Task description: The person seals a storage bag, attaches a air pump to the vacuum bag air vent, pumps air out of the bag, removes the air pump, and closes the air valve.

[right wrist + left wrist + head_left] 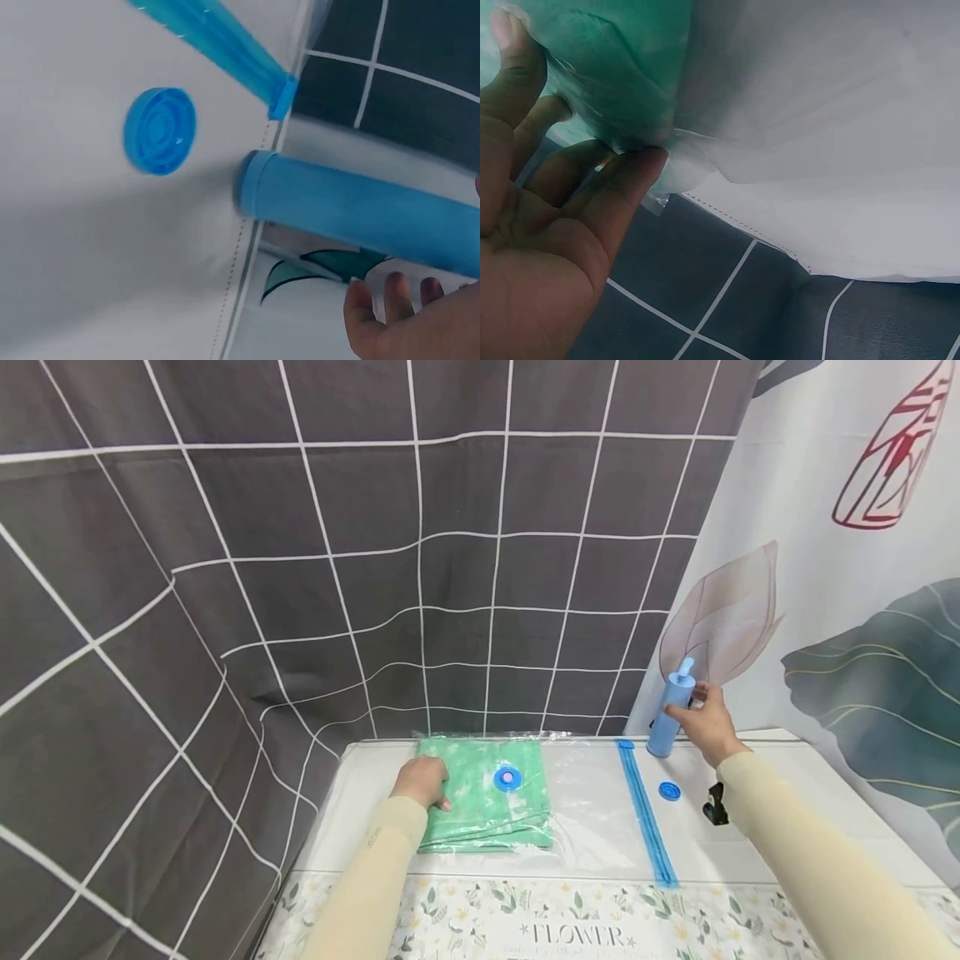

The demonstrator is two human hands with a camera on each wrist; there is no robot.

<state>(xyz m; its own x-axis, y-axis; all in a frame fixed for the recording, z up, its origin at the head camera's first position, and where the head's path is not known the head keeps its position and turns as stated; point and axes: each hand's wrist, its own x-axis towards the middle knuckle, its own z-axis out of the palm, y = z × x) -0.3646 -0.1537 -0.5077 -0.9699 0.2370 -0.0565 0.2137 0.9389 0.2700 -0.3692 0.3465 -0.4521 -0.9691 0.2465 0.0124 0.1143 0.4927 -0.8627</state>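
Note:
A clear vacuum storage bag (588, 810) lies flat, with folded green fabric (480, 810) inside and a round blue valve (507, 778) on top. My left hand (422, 781) rests on its left part; in the left wrist view the fingertips (656, 156) touch the plastic, thumb spread apart. Near the table's back edge a light-blue hand pump (670, 718) stands upright, its handle on top. My right hand (705, 722) is around the pump, thumb overlapping it in the head view; the right wrist view shows the fingers (397, 296) spaced from its side.
A blue valve cap (670, 791) lies in front of the pump. The bag's blue zip strip (647, 814) runs front to back left of the cap. A dark grid curtain (465, 568) hangs behind the white table (780, 827), a patterned one (847, 635) at right.

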